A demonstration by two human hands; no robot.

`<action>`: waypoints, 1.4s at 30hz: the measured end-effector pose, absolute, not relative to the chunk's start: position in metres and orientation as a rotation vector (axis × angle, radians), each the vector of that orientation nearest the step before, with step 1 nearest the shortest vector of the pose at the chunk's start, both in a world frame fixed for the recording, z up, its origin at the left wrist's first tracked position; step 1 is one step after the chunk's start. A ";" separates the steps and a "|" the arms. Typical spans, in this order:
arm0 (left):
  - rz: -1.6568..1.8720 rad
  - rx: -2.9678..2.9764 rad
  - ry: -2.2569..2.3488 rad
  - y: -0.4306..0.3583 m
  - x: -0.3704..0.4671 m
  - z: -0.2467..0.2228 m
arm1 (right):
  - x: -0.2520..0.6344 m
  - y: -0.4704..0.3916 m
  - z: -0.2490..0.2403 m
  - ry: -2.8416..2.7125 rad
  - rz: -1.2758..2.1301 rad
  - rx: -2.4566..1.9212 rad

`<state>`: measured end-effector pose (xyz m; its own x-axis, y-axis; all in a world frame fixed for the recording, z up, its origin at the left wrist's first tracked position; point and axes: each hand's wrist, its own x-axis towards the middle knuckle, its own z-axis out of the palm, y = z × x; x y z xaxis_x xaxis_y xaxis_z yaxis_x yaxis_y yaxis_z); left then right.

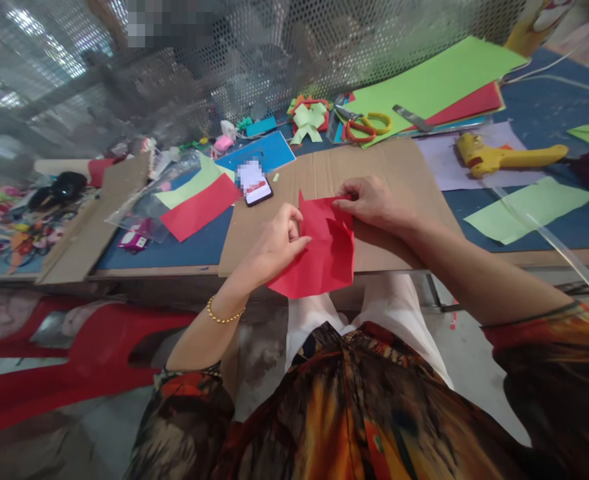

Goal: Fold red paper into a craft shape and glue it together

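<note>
A creased sheet of red paper (327, 247) is held up between my two hands over the front edge of a cardboard sheet (394, 173). My left hand (282, 243) pinches its left side, thumb lying on the paper and the other fingers curled. At the upper right corner, my right hand (367, 203) grips the paper between thumb and fingers. Fold lines cross the sheet, and its edges stand up in places. A phone (258, 190) with a lit screen lies just beyond my left hand.
Yellow-handled scissors (369, 127) and green paper sheets (439, 83) lie at the back. To the right are a yellow glue gun (509, 158) and a pale green piece (532, 210). A red strip (199, 207) lies left. A red chair (104, 340) stands below the table.
</note>
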<state>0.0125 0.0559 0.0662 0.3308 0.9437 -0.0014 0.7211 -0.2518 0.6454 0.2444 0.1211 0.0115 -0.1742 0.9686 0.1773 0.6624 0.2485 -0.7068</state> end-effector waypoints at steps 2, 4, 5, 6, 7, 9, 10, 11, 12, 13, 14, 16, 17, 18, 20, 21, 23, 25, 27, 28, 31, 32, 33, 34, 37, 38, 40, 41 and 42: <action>0.426 2.086 1.413 0.061 0.013 0.070 | 0.245 0.121 0.011 -1.906 0.653 -1.486; 0.328 2.090 1.348 0.066 0.012 0.072 | 0.244 0.120 0.012 -1.897 0.662 -1.508; 0.296 2.065 1.309 0.070 0.011 0.073 | 0.243 0.120 0.013 -1.894 0.666 -1.520; 0.272 2.020 1.267 0.074 0.012 0.074 | 0.243 0.119 0.014 -1.893 0.670 -1.533; 0.258 1.962 1.228 0.078 0.012 0.074 | 0.242 0.118 0.015 -1.891 0.672 -1.542; 0.259 1.855 1.185 0.088 0.014 0.074 | 0.242 0.118 0.015 -1.889 0.673 -1.550; 0.266 1.821 1.186 0.092 0.016 0.074 | 0.242 0.118 0.015 -1.886 0.673 -1.547; 0.274 1.807 1.206 0.096 0.017 0.074 | 0.242 0.118 0.014 -1.883 0.677 -1.539; 0.280 1.812 1.234 0.100 0.018 0.074 | 0.243 0.118 0.014 -1.882 0.684 -1.528; 0.279 1.840 1.259 0.103 0.018 0.074 | 0.243 0.118 0.013 -1.875 0.691 -1.516; 0.266 1.888 1.270 0.106 0.018 0.074 | 0.243 0.118 0.011 -1.867 0.697 -1.505; 0.201 2.010 1.238 0.110 0.016 0.074 | 0.244 0.118 0.010 -1.854 0.704 -1.491; 0.154 2.059 1.194 0.112 0.014 0.075 | 0.245 0.118 0.010 -1.848 0.703 -1.491; 0.098 2.093 1.141 0.114 0.012 0.076 | 0.245 0.118 0.009 -1.848 0.702 -1.492; -0.021 2.150 1.038 0.119 0.010 0.079 | 0.246 0.118 0.010 -1.857 0.705 -1.492; -0.077 2.190 0.993 0.122 0.010 0.082 | 0.246 0.118 0.010 -1.859 0.705 -1.489; -0.184 2.297 0.915 0.129 0.013 0.090 | 0.246 0.116 0.012 -1.860 0.710 -1.484; -0.280 2.377 0.862 0.139 0.020 0.098 | 0.246 0.114 0.014 -1.853 0.725 -1.494; -0.369 2.450 0.851 0.150 0.028 0.103 | 0.247 0.112 0.017 -1.848 0.737 -1.509; -0.385 2.495 0.866 0.155 0.031 0.104 | 0.247 0.111 0.018 -1.848 0.740 -1.514; -0.165 2.623 0.978 0.166 0.032 0.096 | 0.246 0.108 0.022 -1.840 0.759 -1.514; -0.022 2.652 1.015 0.167 0.030 0.091 | 0.246 0.107 0.022 -1.836 0.775 -1.511; 0.116 2.663 1.042 0.168 0.026 0.085 | 0.246 0.106 0.023 -1.831 0.785 -1.511; 0.214 2.661 1.056 0.168 0.022 0.079 | 0.245 0.106 0.023 -1.826 0.789 -1.513; 0.268 2.620 1.008 0.166 0.011 0.064 | 0.245 0.105 0.024 -1.827 0.782 -1.522; 0.259 2.604 0.961 0.166 0.008 0.060 | 0.245 0.104 0.024 -1.833 0.783 -1.528; 0.253 2.589 0.865 0.166 0.005 0.056 | 0.245 0.104 0.026 -1.846 0.797 -1.543; 0.258 2.586 0.839 0.167 0.005 0.055 | 0.245 0.104 0.026 -1.852 0.806 -1.551; 0.258 2.580 0.832 0.167 0.005 0.054 | 0.244 0.103 0.027 -1.855 0.811 -1.558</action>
